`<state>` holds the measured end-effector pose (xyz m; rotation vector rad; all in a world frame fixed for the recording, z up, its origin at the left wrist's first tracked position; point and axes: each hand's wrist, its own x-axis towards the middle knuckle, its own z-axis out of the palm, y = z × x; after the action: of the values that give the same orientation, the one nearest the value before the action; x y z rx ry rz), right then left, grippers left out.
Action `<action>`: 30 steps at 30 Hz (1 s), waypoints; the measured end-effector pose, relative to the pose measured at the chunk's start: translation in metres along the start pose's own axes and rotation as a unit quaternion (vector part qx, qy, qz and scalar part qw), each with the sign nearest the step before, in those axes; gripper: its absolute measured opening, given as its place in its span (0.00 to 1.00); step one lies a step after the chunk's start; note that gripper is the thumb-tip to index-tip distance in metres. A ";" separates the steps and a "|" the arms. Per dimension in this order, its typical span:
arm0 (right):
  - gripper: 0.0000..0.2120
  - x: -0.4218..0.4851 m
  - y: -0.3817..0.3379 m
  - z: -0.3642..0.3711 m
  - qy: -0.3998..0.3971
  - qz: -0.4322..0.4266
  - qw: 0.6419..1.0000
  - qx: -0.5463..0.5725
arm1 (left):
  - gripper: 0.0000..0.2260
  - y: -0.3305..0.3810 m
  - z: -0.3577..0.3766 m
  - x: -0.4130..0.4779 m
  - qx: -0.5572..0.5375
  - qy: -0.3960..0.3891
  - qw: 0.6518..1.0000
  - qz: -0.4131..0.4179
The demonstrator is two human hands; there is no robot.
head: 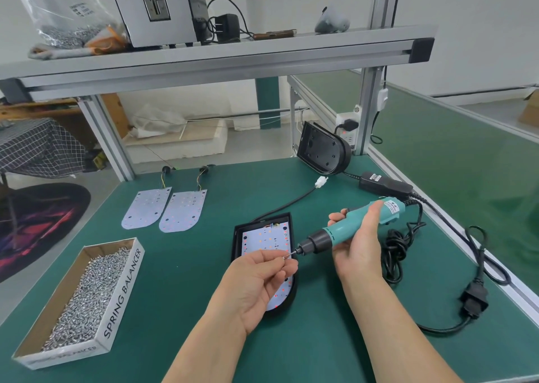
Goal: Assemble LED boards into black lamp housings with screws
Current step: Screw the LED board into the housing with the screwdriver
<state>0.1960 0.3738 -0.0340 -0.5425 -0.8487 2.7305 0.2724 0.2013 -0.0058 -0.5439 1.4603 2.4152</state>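
A black lamp housing (237, 237) lies on the green mat with a white LED board (267, 239) seated inside it. My left hand (256, 283) hovers over the housing and pinches a small screw (287, 256) at the bit of a teal electric screwdriver (350, 228). My right hand (358, 245) grips the screwdriver's body, tilted with its tip pointing left. Two loose LED boards (147, 207) (182, 212) with wire tails lie side by side at the back left. A second black housing (322, 151) leans upright at the back right.
A cardboard box (122, 289) full of silver screws stands at the front left. The screwdriver's black power adapter (385, 186), coiled cable (396, 251) and plug (474, 301) lie along the right edge. An aluminium shelf (218, 59) spans overhead.
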 end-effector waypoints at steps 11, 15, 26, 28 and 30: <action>0.25 -0.001 0.001 0.001 -0.002 -0.021 0.999 -0.043 | 0.05 -0.002 0.000 -0.002 0.021 0.021 0.999 0.026; 0.24 -0.002 0.001 0.002 -0.001 -0.028 0.998 -0.057 | 0.05 -0.004 0.002 -0.004 0.063 0.044 0.995 0.067; 0.23 -0.002 0.000 0.002 0.020 -0.025 0.999 -0.034 | 0.06 -0.018 0.019 -0.010 0.061 0.092 0.986 0.125; 0.23 -0.002 0.000 0.001 0.021 -0.026 0.999 -0.034 | 0.06 -0.019 0.019 -0.010 0.059 0.092 0.987 0.121; 0.23 -0.001 0.000 0.001 0.021 -0.025 0.999 -0.030 | 0.06 -0.019 0.017 -0.010 0.068 0.087 0.986 0.121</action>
<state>0.1969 0.3730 -0.0330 -0.5814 -0.9240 2.6471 0.2861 0.2249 -0.0087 -0.5891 1.8464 2.4739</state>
